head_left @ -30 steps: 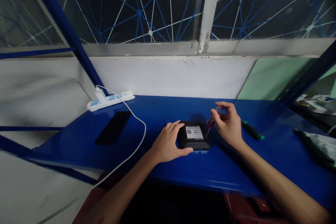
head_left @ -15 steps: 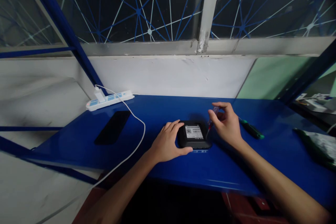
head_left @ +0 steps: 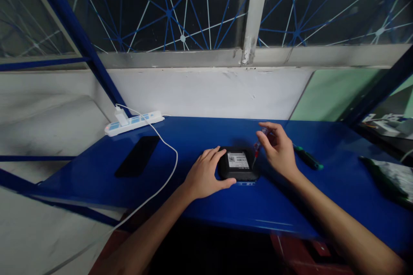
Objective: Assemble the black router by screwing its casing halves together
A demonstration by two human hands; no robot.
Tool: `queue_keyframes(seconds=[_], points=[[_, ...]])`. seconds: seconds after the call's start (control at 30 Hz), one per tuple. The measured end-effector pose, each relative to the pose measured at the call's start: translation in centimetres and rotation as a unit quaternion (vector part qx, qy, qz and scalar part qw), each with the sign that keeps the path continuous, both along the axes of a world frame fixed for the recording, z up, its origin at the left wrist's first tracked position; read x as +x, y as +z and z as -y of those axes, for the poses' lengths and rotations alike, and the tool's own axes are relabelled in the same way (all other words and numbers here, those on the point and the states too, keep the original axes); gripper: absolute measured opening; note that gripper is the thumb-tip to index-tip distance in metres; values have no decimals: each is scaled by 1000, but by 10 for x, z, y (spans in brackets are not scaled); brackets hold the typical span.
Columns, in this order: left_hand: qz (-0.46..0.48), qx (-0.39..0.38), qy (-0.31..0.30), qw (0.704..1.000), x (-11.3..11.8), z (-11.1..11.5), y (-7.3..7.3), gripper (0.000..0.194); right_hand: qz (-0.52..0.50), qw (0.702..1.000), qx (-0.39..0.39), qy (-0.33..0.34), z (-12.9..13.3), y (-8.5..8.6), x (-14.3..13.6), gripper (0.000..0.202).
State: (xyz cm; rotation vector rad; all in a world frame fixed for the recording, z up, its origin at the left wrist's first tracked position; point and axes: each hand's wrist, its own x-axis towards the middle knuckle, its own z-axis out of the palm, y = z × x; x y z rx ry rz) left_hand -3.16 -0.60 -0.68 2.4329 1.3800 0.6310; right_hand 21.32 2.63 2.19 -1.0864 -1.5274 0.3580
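Note:
A black box-shaped device with rounded corners lies flat on the blue table, a white printed label on its upper face. My left hand grips its left side, thumb along the front edge and fingers at the back edge. In my right hand is a small screwdriver with a clear handle and a red part near the shaft. It is tilted, tip down at the device's right edge; whether the tip sits in a screw is too small to tell.
A green-and-black screwdriver lies right of my right hand. Further right is a silvery bag. On the left are a black phone-like slab, a white power strip and a white cable crossing the blue table.
The small screwdriver and the fingers of my right hand have turned slightly at the device's right edge. My left hand keeps its hold, and the device stays in place.

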Motion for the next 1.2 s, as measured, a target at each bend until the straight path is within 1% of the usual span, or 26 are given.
queue_keyframes(seconds=[0.07, 0.1, 0.13, 0.23, 0.3, 0.37, 0.47, 0.6, 0.67, 0.73, 0.87, 0.93, 1.07, 1.2], points=[[-2, 1, 0, 1000, 0, 0, 0, 86, 34, 999, 10, -24, 0, 0, 1, 27], [-2, 0, 0, 1000, 0, 0, 0, 85, 39, 999, 8, -25, 0, 0, 2, 26], [0, -2, 1, 1000, 0, 0, 0, 85, 33, 999, 4, -16, 0, 0, 2, 27], [4, -4, 0, 1000, 0, 0, 0, 85, -18, 999, -26, 43, 1, 0, 2, 35], [6, -3, -1, 1000, -1, 0, -1, 85, -42, 996, -47, 60, 1, -1, 1, 39], [6, -4, -1, 1000, -1, 0, -1, 85, -48, 996, -59, 50, 1, -1, 0, 40], [2, -4, 2, 1000, 0, 0, 0, 85, -43, 997, -54, 35, 1, 0, -1, 40], [-5, -10, 2, 1000, 0, 1, 2, 86, 9, 1000, -29, -1, 0, 0, 1, 30], [-7, -11, 2, 1000, 1, 1, 2, 86, 28, 999, -21, -11, 0, -1, 2, 29], [-7, -8, 2, 1000, 1, 1, 3, 86, 25, 1000, -19, 4, 0, -1, 2, 32], [-9, -7, 1, 1000, 1, 1, 2, 87, -9, 998, -30, 58, 1, -2, 3, 39], [-11, -7, 4, 1000, 1, 1, 2, 87, -22, 997, -40, 70, 0, -2, 5, 42], [-12, -5, 2, 1000, 0, 2, 2, 87, -20, 997, -55, 54, 0, -2, 5, 43], [-13, -5, 0, 1000, 1, 2, 3, 86, -9, 998, -49, 40, 0, -2, 1, 40]])
